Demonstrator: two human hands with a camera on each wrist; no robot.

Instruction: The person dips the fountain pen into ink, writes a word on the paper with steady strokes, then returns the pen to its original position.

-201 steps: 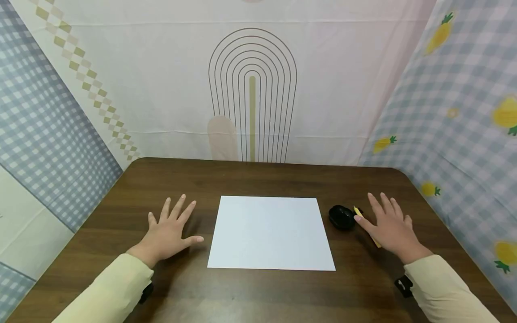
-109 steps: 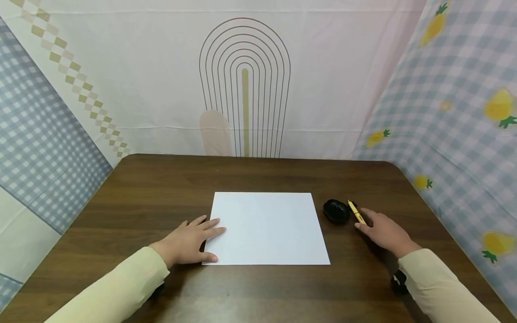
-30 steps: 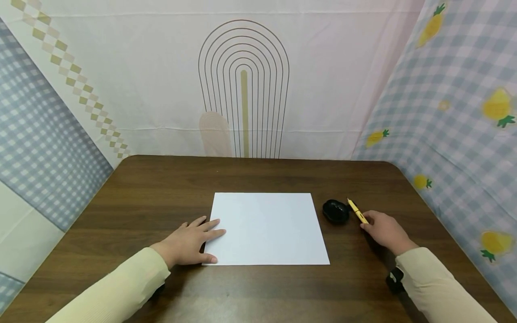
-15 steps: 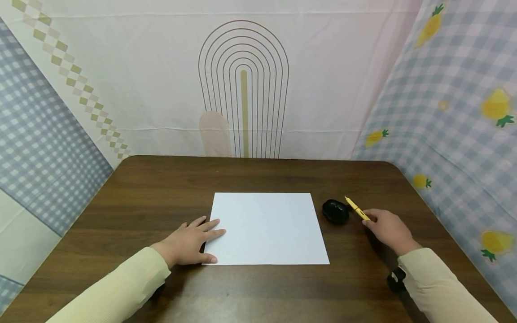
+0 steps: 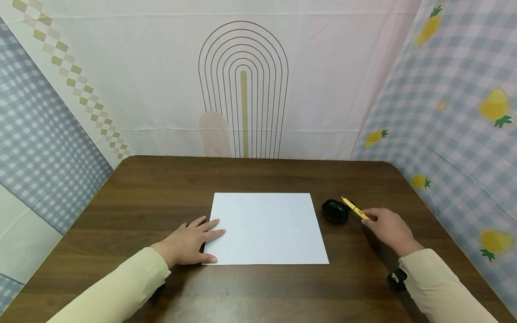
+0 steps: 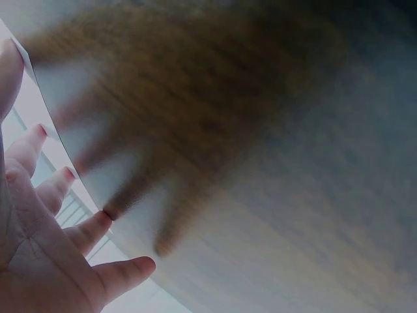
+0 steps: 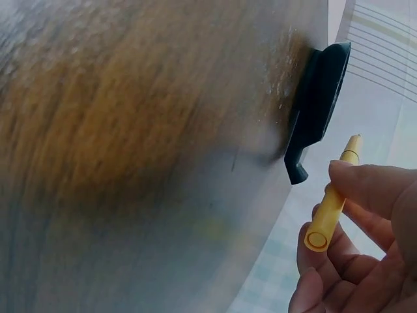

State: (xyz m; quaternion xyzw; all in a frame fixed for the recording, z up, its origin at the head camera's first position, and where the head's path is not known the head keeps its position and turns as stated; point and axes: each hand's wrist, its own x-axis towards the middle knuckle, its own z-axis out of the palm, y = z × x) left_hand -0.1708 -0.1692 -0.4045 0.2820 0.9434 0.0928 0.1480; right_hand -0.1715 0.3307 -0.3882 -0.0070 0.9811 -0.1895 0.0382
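A sheet of white paper (image 5: 270, 229) lies on the brown wooden table (image 5: 262, 291). My left hand (image 5: 187, 242) rests on its left edge, fingers spread, thumb near the front corner; the left wrist view shows the outstretched fingers (image 6: 85, 235) from the palm side. On the right, my right hand (image 5: 389, 229) pinches a slim yellow pen (image 5: 355, 209) between thumb and fingers. Its pointed tip faces away and to the left. In the right wrist view the pen (image 7: 329, 212) shows its round hollow-looking end, with the other fingers curled below it.
A black glossy rounded object (image 5: 335, 211) sits between the paper and the pen; from the right wrist its short angled arm (image 7: 295, 166) shows. A white patterned cloth (image 5: 161, 80) hangs behind the table, and blue checked cloth (image 5: 452, 148) hangs at the right.
The left hand has come from beside the paper onto its left edge. The right hand, earlier spread over the pen, now pinches it, and the tip has swung left, up off the black object's side.
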